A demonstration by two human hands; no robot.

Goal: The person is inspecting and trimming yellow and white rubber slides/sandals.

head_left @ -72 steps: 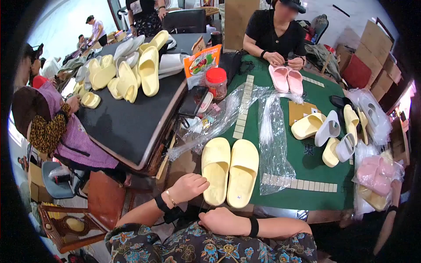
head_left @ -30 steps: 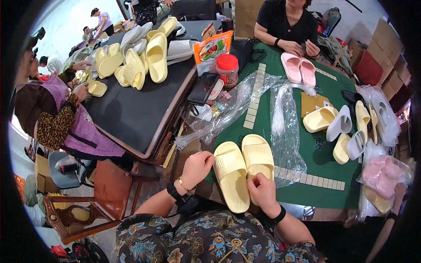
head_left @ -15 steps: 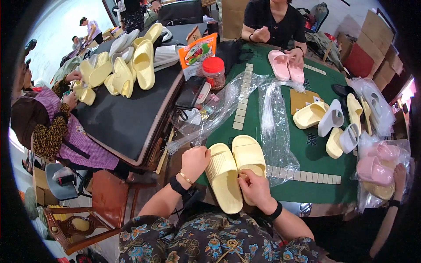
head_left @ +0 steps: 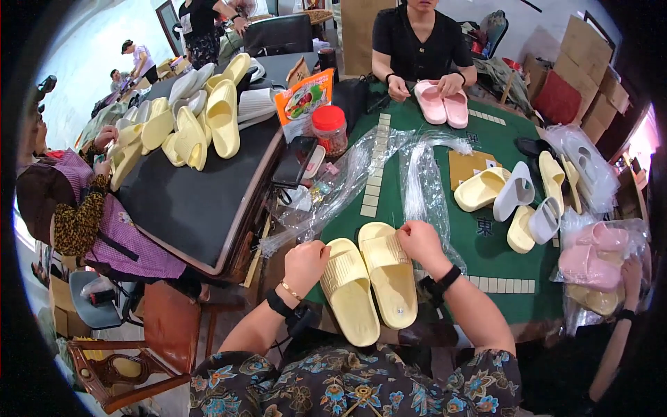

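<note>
Two pale yellow slippers, a left one and a right one, lie side by side at the near table edge, toes away from me. My left hand is closed at the outer side of the left slipper's ribbed strap. At the outer edge of the right slipper's strap, my right hand is closed in a pinch. Whatever the fingers of either hand hold is hidden. Beyond the slippers, clear bundles of thin plastic strands are spread over the green table.
Across the table a person handles pink slippers. Loose yellow and grey slippers and bagged pink ones lie right. A red-lidded jar stands left, beside a black table with piled slippers. Another person sits there.
My right hand has moved from between the slippers to the right slipper's outer strap edge. My left hand stays by the left slipper. Across the table, the pink slippers shifted slightly left.
</note>
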